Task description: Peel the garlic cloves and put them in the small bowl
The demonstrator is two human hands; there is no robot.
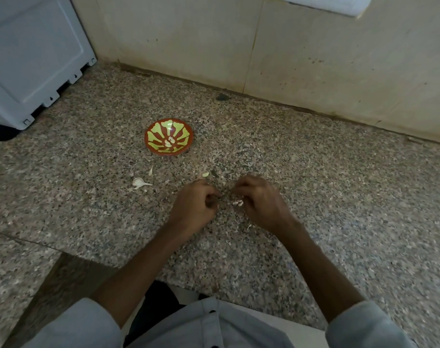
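A small red bowl [153, 130] with a yellow-green pattern sits on the speckled granite counter, with a few peeled cloves [169, 141] in its middle. Below it my left hand [195, 205] has curled fingers; whether it holds anything is hidden. My right hand [260, 200] pinches a whitish garlic clove [238, 202] with papery skin. The two hands are close together, a small gap between them. An unpeeled clove [139, 182] lies to the left of my hands and another small clove [205, 174] just above my left hand.
Bits of garlic skin [151, 170] lie scattered on the counter. A white appliance [35, 59] stands at the back left. The tiled wall [301, 59] runs along the back. The counter's front edge is near my body.
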